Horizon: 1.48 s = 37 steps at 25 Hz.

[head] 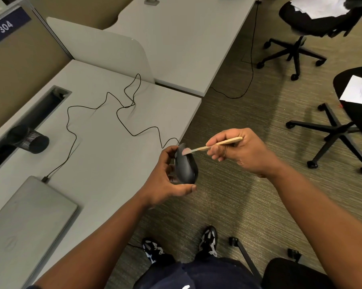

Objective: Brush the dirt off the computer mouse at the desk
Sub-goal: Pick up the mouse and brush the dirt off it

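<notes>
My left hand [165,180] grips a black wired computer mouse [186,167], held off the desk just past its right edge and tilted with its top facing right. My right hand [238,151] pinches a small brush with a pale wooden handle [224,142]; its bristle tip [185,151] touches the front upper part of the mouse. The mouse's thin black cable [117,113] loops back across the grey desk [105,155] toward the laptop.
A closed grey laptop [28,222] lies at the desk's near left. A black mesh cup [30,139] lies on its side by the cable slot [30,119]. Office chairs [301,28] with papers stand on the carpet to the right, another [290,274] beside my legs.
</notes>
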### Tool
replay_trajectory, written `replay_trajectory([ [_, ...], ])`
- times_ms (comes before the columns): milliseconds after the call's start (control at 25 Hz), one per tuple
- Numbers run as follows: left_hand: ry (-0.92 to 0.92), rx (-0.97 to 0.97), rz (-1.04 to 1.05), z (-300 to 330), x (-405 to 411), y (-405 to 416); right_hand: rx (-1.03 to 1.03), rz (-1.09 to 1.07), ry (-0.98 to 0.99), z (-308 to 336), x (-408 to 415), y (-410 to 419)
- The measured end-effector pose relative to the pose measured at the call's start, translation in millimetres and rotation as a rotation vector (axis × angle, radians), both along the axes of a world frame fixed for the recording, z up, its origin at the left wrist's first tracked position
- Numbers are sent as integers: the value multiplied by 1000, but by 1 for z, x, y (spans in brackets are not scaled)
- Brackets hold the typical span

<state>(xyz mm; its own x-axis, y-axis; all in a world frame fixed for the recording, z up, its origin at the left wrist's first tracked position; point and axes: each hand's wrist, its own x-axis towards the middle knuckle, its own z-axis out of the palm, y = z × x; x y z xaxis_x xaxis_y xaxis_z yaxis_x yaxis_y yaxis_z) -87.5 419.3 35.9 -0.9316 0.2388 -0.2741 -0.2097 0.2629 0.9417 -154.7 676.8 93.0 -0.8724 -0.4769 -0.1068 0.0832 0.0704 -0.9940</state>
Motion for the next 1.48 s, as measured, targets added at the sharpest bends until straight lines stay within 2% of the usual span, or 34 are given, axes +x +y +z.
replay_trajectory([
  [240, -5, 9, 41, -1, 0, -2, 12, 143, -51, 6, -2, 12],
  [440, -18, -6, 18, -5, 1, -3, 122, 220, -73, 10, -10, 26],
  [680, -52, 5, -21, -8, -2, -4, 77, -35, -18, 3, -8, 15],
  [760, -57, 4, -31, -8, -3, -3, 111, -59, -5, -2, -4, 7],
  [960, -44, 0, 5, -5, -6, -5, 199, 34, -34, 7, -2, 8],
  [1280, -46, -18, 53, -4, -3, -3, 178, 288, -34, 20, -4, 19],
  [1480, -57, 1, 103, -5, -3, -3, 199, 343, -9, 19, -5, 18],
])
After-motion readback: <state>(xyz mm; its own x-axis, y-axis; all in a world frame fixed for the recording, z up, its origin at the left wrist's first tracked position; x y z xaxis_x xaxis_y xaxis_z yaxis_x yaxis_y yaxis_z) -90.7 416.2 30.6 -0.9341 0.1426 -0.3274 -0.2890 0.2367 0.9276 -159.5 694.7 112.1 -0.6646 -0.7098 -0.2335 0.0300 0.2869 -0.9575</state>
